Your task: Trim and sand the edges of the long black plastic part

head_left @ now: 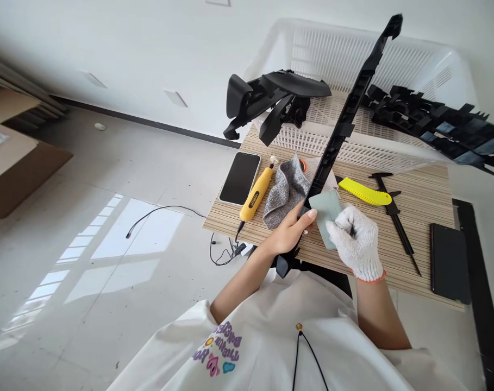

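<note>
My bare left hand [289, 231] is closed around the lower part of a long black plastic strip [346, 117], which slants up to the right over the table. My right hand [357, 241], in a white knit glove, pinches a grey-green sanding sheet [327, 213] against the strip just beside the left thumb. A grey knit glove [284, 193] lies on the table left of the strip.
On the striped wooden table [424, 198] lie a phone [241, 177], a yellow rotary tool [257, 194] with its cable, a yellow knife [364, 191], a black caliper [395, 217] and a dark phone [449, 262]. A white basket [352, 60] behind holds black plastic parts [273, 100]. Cardboard boxes [14, 163] stand at the left.
</note>
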A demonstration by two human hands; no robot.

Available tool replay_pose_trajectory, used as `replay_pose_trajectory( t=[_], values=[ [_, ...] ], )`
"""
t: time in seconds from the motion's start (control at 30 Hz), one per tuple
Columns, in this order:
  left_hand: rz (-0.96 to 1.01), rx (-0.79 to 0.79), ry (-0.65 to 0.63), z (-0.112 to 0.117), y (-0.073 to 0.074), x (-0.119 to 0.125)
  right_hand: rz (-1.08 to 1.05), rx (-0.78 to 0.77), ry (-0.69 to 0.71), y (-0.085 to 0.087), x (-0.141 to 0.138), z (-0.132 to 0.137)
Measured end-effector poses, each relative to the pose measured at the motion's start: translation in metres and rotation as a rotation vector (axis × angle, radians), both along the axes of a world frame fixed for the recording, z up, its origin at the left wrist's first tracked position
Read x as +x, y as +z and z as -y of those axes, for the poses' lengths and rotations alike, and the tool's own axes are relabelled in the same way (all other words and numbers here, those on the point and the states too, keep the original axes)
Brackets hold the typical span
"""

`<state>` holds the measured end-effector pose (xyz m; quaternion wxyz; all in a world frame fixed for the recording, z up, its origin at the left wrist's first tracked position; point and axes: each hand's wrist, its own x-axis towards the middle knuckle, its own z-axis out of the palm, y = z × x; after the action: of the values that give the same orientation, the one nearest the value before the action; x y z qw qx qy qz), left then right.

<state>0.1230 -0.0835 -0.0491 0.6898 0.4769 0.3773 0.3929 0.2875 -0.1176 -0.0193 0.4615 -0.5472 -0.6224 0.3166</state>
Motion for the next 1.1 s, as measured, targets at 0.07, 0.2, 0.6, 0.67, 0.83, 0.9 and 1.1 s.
replay_pose_trajectory(
  t=[0.07,0.2,0.6,0.67,0.83,0.9,1.1],
  values=[
    [0.057,0.039,-0.046,-0.001,0.000,0.000,0.039,0.021,0.009,0.002,0.000,-0.002],
    [0.080,0.041,-0.078,-0.002,-0.001,0.000,0.118,0.075,-0.026,0.005,-0.004,-0.003],
    [0.006,0.075,-0.065,-0.003,0.001,-0.002,0.279,0.279,-0.197,-0.003,-0.023,-0.003],
    [-0.028,0.093,-0.052,-0.004,0.001,-0.003,0.314,0.317,-0.218,-0.005,-0.026,-0.003],
    [-0.087,0.121,-0.032,-0.006,0.000,-0.003,0.233,0.289,-0.295,-0.009,-0.039,0.001],
    [-0.102,0.161,-0.014,-0.007,0.000,-0.003,0.168,0.226,-0.338,-0.009,-0.045,0.003],
    [-0.125,0.164,-0.040,-0.008,0.001,-0.003,0.165,0.195,-0.389,-0.008,-0.056,0.004]
  ],
)
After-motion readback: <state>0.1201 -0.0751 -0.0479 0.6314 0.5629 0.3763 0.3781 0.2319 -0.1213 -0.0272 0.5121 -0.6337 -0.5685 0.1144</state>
